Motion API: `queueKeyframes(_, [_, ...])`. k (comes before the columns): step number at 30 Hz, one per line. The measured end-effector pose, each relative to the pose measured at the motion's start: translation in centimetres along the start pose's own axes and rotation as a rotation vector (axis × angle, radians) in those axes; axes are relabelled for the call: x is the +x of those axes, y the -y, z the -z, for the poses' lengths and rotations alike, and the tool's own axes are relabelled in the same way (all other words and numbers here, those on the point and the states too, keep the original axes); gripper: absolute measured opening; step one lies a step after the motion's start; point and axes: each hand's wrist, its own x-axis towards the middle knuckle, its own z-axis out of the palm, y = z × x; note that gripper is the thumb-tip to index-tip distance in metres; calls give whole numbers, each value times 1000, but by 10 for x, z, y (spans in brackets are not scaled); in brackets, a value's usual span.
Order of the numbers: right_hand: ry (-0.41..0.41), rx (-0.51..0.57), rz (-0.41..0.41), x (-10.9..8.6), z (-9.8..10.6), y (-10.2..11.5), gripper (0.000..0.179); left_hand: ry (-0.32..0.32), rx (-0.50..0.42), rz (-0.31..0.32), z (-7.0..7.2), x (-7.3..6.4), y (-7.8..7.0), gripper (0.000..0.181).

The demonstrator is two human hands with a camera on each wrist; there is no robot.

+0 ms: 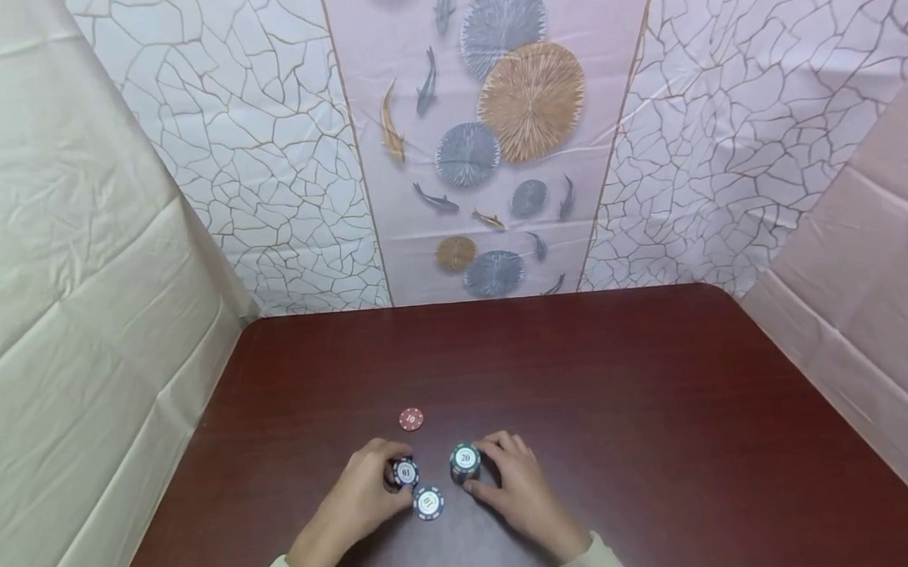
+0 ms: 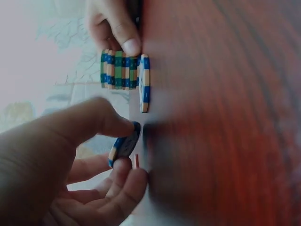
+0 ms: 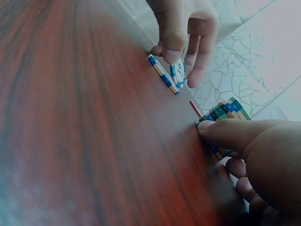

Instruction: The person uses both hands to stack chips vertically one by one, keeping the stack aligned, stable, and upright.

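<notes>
My left hand (image 1: 365, 489) pinches a blue-and-white poker chip (image 1: 405, 472) marked 10. In the left wrist view this chip (image 2: 124, 145) is tilted and a little above the table, between thumb and fingers. My right hand (image 1: 518, 486) holds the side of a stack of poker chips (image 1: 465, 460), with a green chip marked 20 on top. Green, blue and pale edges alternate down the stack (image 2: 118, 70). Between the hands a second blue-and-white chip (image 1: 428, 503) lies flat on the table. Part of the stack hides behind the right thumb in the right wrist view.
A red chip (image 1: 411, 418) marked 10 lies flat beyond the left hand. Everything stands on a dark red-brown wooden table (image 1: 615, 378). Patterned cloth (image 1: 482, 216) hangs behind the far edge, and pale cloth (image 1: 71, 288) walls in both sides.
</notes>
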Motion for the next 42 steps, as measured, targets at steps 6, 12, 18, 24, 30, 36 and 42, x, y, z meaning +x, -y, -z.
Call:
queueKeyframes(6, [5, 16, -7, -1, -2, -1, 49, 7, -188, 80, 2, -2, 7, 44])
queueKeyframes(12, [-12, 4, 17, 1, -2, -1, 49, 62, -188, 69, 5, 0, 8, 41])
queueKeyframes(18, [-3, 5, 13, 3, 0, 0, 48, 84, -173, 80, 6, 7, 2, 39])
queueKeyframes(24, [-1, 4, 10, 2, -1, -1, 49, 27, -148, 88, 1, 9, -4, 36])
queueKeyframes(30, [-3, 15, 22, 1, 0, 0, 47, -75, -165, 25, -5, 6, -8, 38])
queueKeyframes(36, [4, 5, 15, -4, 2, 2, 47, -78, -166, -60, -11, 4, -14, 39])
queueKeyframes(42, [-4, 3, 25, -4, 1, 2, 48, -103, -111, -117, -18, 8, -23, 39])
